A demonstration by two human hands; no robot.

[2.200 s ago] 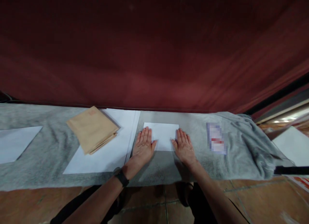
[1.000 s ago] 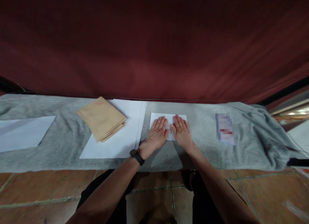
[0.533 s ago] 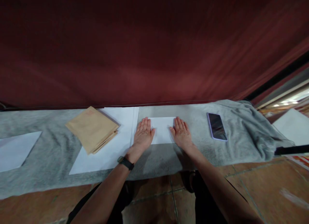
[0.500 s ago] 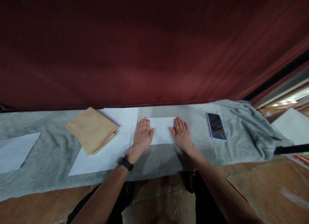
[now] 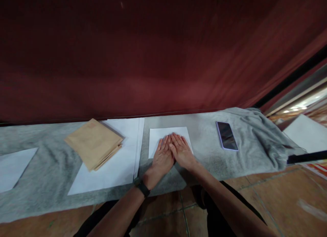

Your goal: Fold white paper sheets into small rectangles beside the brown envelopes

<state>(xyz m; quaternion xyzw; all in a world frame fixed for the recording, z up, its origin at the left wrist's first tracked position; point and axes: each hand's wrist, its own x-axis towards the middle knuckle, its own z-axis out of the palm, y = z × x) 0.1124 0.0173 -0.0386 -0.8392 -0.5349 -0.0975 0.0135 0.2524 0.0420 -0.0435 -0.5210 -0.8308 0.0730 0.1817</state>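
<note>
dim, the red backdrop (image 5: 163, 66) darkest up top (almost black); soft shadow below the right hand (image 5: 182, 154); edges stretched.

The white sheet (image 5: 155, 138) is presenting smooth, matt paper. The brown stack (image 5: 94, 143) is showing matt, kraft-like paper. The grey cover (image 5: 204, 162) is displaying napped, matt cloth. The phone (image 5: 227, 136) is exhibiting a glossy screen. The red curtain (image 5: 163, 66) is presenting matt fabric. The floor tiles (image 5: 276, 196) are looking dull.

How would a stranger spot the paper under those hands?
On the grey cloth, look between the large sheets and the phone. There lies a small white paper, left hand and right hand resting on it. It is smaller than the large sheets, which lie partly under a brown stack.
</note>
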